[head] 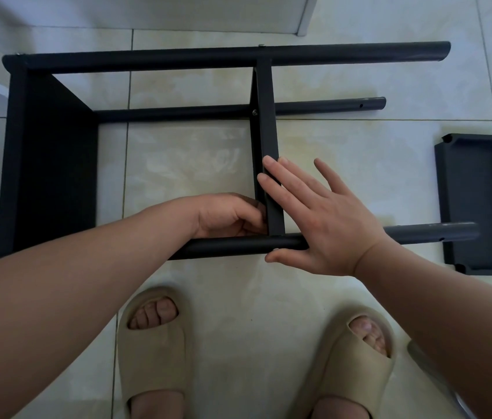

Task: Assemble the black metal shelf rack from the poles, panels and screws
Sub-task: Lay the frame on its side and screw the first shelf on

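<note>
Since only the head view is given, everything is read from above. The shelf rack (57,161) lies on its side on the tiled floor (193,164), with its poles running left to right. The near pole (238,246) passes just in front of the person's slippers (154,343). The middle panel (264,116) stands edge-up across the poles, its long edge running away from the person.

The left hand (229,216) is tucked into the corner where that panel meets the near pole. Its fingers are curled against the panel's left face, and I cannot tell whether they pinch a screw. The right hand (323,222) lies flat, its straight fingers (272,176) pressing the panel's upper edge and its thumb beside the pole, gripping nothing.

That corner joint probably decides the next move. It sits between the hands, with the left one nearer.

A loose panel (477,207) waits on the floor at the right, past the pole ends.
</note>
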`<move>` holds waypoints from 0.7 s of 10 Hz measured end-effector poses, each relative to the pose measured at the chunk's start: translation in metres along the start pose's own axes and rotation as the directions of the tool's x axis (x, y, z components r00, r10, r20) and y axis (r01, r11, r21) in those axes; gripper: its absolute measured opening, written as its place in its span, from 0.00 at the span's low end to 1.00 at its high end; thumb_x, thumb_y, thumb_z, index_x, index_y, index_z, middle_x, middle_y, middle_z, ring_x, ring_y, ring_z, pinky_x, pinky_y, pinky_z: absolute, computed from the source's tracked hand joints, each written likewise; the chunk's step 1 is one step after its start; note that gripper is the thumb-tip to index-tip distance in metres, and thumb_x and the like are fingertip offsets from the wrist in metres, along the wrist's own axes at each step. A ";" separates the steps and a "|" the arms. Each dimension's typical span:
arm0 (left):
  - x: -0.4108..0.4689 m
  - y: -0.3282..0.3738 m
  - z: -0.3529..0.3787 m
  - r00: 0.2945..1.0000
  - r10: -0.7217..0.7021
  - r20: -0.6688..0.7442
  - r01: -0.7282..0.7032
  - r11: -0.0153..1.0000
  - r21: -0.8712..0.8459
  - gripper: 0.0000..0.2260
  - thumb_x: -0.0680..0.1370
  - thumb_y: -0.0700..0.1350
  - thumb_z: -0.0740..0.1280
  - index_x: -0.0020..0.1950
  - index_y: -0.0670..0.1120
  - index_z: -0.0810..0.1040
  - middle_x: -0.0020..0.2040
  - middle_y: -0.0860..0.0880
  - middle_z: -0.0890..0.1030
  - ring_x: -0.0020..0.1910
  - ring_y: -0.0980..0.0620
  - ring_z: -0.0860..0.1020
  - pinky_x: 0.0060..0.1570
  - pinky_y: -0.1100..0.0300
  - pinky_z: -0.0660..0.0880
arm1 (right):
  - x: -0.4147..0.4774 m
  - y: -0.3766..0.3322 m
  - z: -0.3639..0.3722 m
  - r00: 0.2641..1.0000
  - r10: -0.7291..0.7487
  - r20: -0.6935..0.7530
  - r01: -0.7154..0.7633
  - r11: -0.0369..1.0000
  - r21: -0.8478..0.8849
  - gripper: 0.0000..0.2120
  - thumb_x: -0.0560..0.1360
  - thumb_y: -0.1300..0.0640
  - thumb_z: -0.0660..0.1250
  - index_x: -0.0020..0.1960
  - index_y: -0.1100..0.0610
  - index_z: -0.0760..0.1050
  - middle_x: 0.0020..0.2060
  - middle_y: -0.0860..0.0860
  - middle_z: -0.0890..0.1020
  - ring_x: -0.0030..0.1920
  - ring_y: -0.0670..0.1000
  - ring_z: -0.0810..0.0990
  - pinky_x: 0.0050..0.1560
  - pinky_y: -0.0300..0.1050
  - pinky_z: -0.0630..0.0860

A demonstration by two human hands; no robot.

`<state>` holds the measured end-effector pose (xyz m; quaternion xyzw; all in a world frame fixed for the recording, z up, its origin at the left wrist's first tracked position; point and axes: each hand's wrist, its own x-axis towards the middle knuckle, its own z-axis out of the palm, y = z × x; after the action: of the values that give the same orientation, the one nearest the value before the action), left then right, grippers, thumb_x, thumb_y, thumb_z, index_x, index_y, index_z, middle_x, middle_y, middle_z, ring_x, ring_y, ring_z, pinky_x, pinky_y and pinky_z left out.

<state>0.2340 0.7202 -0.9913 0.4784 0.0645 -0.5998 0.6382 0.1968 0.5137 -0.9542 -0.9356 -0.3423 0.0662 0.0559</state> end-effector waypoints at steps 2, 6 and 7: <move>0.000 -0.001 0.000 1.000 0.011 -0.008 -0.010 0.997 0.070 0.08 0.78 0.33 0.61 0.44 0.41 0.77 0.38 0.46 0.80 0.37 0.53 0.80 0.41 0.62 0.77 | 0.000 0.000 0.000 1.000 0.003 0.004 -0.003 1.000 -0.001 0.48 0.75 0.25 0.53 0.83 0.57 0.53 0.83 0.53 0.51 0.82 0.53 0.51 0.78 0.66 0.55; -0.001 0.002 0.002 1.000 0.023 0.008 -0.022 0.998 -0.056 0.09 0.77 0.31 0.58 0.44 0.41 0.75 0.35 0.48 0.80 0.35 0.53 0.81 0.38 0.61 0.78 | 0.000 0.000 0.001 1.000 0.001 0.009 -0.001 1.000 -0.006 0.49 0.75 0.24 0.53 0.83 0.57 0.53 0.83 0.53 0.51 0.82 0.53 0.51 0.78 0.65 0.55; 0.000 0.001 0.002 1.000 0.010 -0.025 -0.008 0.999 0.049 0.09 0.79 0.32 0.59 0.46 0.41 0.76 0.37 0.46 0.80 0.36 0.52 0.81 0.41 0.60 0.78 | 0.000 0.000 0.000 1.000 0.001 0.017 -0.001 1.000 -0.010 0.49 0.75 0.24 0.53 0.83 0.57 0.52 0.83 0.53 0.50 0.82 0.53 0.51 0.78 0.65 0.55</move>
<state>0.2337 0.7190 -0.9896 0.5018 0.0557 -0.5922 0.6280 0.1967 0.5140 -0.9546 -0.9355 -0.3425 0.0724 0.0483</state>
